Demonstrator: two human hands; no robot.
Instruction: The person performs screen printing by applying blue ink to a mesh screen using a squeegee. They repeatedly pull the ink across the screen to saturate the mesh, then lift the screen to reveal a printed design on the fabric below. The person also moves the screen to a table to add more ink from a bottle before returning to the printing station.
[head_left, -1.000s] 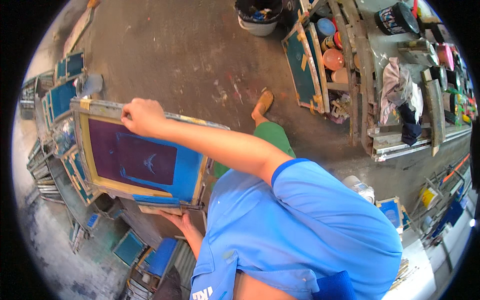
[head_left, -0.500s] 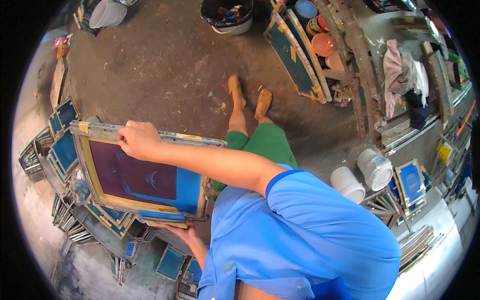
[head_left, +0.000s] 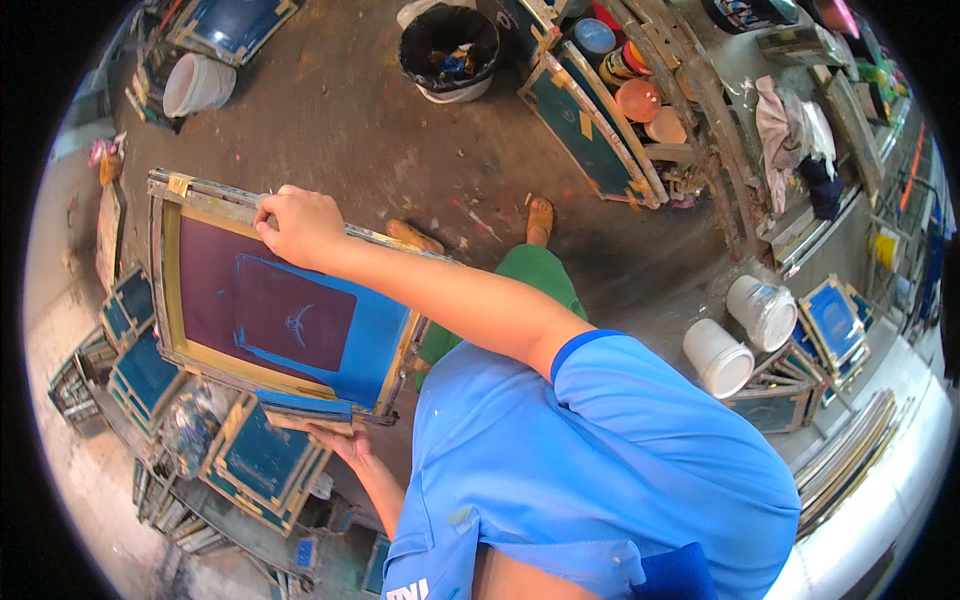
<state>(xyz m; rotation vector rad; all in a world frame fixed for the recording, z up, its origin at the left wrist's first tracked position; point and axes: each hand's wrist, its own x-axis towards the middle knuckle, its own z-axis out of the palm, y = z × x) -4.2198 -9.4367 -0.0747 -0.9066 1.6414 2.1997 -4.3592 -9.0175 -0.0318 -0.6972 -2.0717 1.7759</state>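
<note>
A screen-printing frame [head_left: 345,375] hangs tilted at my left side, with purple and blue mesh, yellowish tape borders and a thin curved design. My right hand [head_left: 300,228] reaches across my body, its fingers closed over the frame's far edge. Beside the near edge, my left hand [head_left: 345,440] is closed around the wooden part of a blue-edged strip that looks like a squeegee [head_left: 305,408]. Some of its fingers are hidden beneath the wood.
More screen frames [head_left: 265,455] lean in stacks at the left. Ahead stands a bin lined with a black bag [head_left: 450,50], and a white bucket [head_left: 198,85] is farther left. A large frame [head_left: 580,125] leans at a rack. White pails [head_left: 718,358] stand to my right.
My left foot has shifted back toward my body and partly behind the frame. The view has turned, and the frame sits higher in it. More of the squeegee-like strip shows.
</note>
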